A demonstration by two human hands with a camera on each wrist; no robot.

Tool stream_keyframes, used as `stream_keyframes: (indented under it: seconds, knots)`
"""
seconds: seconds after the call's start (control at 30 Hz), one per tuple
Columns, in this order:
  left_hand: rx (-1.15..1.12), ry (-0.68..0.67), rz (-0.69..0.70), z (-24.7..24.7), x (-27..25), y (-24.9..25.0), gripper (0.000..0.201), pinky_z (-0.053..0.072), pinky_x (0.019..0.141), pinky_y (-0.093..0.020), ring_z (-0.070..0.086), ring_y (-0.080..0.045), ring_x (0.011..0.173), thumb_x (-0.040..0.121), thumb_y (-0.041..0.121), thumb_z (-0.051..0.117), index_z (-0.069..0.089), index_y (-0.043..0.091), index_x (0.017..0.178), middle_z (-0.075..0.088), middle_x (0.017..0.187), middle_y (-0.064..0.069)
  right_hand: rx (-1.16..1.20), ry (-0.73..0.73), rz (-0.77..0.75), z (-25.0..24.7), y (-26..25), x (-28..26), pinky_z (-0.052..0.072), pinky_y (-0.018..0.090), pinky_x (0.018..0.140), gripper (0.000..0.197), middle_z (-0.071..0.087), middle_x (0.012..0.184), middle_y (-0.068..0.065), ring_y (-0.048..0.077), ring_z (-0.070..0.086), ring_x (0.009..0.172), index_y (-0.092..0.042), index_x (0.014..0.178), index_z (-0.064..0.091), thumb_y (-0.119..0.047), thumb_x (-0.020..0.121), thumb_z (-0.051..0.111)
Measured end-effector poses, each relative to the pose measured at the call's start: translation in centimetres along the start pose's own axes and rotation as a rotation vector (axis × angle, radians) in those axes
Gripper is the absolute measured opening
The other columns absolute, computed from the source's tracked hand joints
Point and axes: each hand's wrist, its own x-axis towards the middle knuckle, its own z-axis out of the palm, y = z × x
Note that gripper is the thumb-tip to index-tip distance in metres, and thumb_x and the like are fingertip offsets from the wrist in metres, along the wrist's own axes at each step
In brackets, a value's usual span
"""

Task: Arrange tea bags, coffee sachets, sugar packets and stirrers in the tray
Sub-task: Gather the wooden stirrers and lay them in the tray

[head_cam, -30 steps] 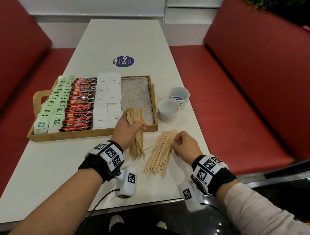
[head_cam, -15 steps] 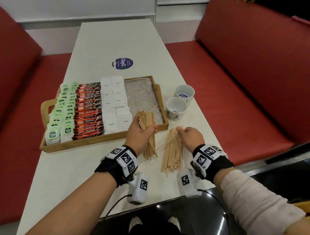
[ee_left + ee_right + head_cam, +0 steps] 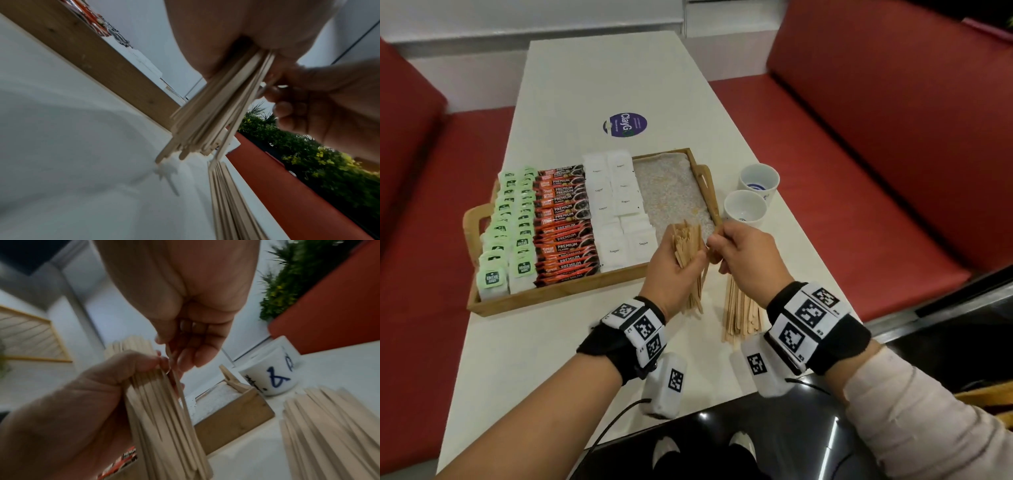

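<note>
Red booth benches are flanking the white surface [image 3: 585, 85] where you are working, the wooden tray [image 3: 551, 294] sitting toward its near left edge. Your left hand [image 3: 671, 270] is clenching a bundle of stirrers [image 3: 688, 240] upright over the tray's near right corner, long axis running from you toward the far edge. Your right hand [image 3: 746, 260] is pinching one stirrer [image 3: 183, 395] against the bundle's right side, apparently adding it. The loose stirrers [image 3: 739, 315] are lying on the surface just below your right wrist, parallel to the bundle. The tray's bare right-hand section [image 3: 671, 192] is lying directly beyond your left grip, so the bundle probably needs only laying down lengthwise. Tea bags [image 3: 513, 240], coffee sachets [image 3: 565, 222] and sugar packets [image 3: 616, 212] are filling the other sections.
</note>
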Motion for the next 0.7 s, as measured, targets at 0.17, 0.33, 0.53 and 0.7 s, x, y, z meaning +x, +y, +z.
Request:
stream_keyframes:
  seconds: [0.17, 0.33, 0.53, 0.7]
  knots:
    - [0.001, -0.011, 0.066, -0.1, -0.9, -0.6, 0.018, 0.049, 0.074, -0.018, 0.059, 0.005, 0.075, 0.078, 0.028, 0.057, 0.048, 0.031, 0.094, 0.061, 0.082, 0.012, -0.179, -0.005, -0.039, 0.6, -0.1, -1.0, 0.047, 0.027, 0.066, 0.024, 0.066, 0.073, -0.004, 0.012, 0.060, 0.066, -0.011, 0.080, 0.062, -0.027, 0.095, 0.051]
    - [0.003, -0.007, 0.120, 0.0, -1.4, -1.0, 0.021, 0.048, 0.073, -0.016, 0.057, 0.005, 0.075, 0.080, 0.019, 0.057, 0.046, 0.031, 0.092, 0.060, 0.083, 0.011, -0.127, 0.067, 0.006, 0.8, -0.1, -1.5, 0.049, 0.028, 0.068, 0.020, 0.070, 0.074, -0.003, 0.011, 0.061, 0.069, -0.018, 0.079, 0.070, -0.029, 0.090, 0.058]
    - [0.024, -0.028, 0.124, 0.1, -1.9, -1.7, 0.020, 0.043, 0.061, -0.018, 0.050, 0.000, 0.062, 0.082, 0.021, 0.058, 0.042, 0.030, 0.090, 0.052, 0.071, 0.011, -0.135, 0.055, 0.015, 1.4, -0.4, -2.4, 0.042, 0.019, 0.064, 0.019, 0.070, 0.077, -0.004, 0.009, 0.060, 0.074, -0.017, 0.082, 0.072, -0.027, 0.091, 0.058]
    - [0.001, -0.002, 0.088, 0.0, -1.8, -2.2, 0.026, 0.045, 0.065, -0.019, 0.052, 0.004, 0.066, 0.082, 0.024, 0.061, 0.042, 0.027, 0.100, 0.055, 0.077, 0.010, -0.279, 0.034, -0.082, 1.8, -0.7, -2.8, 0.041, 0.021, 0.077, 0.023, 0.064, 0.103, -0.003, 0.012, 0.057, 0.095, -0.019, 0.107, 0.068, -0.021, 0.094, 0.049]
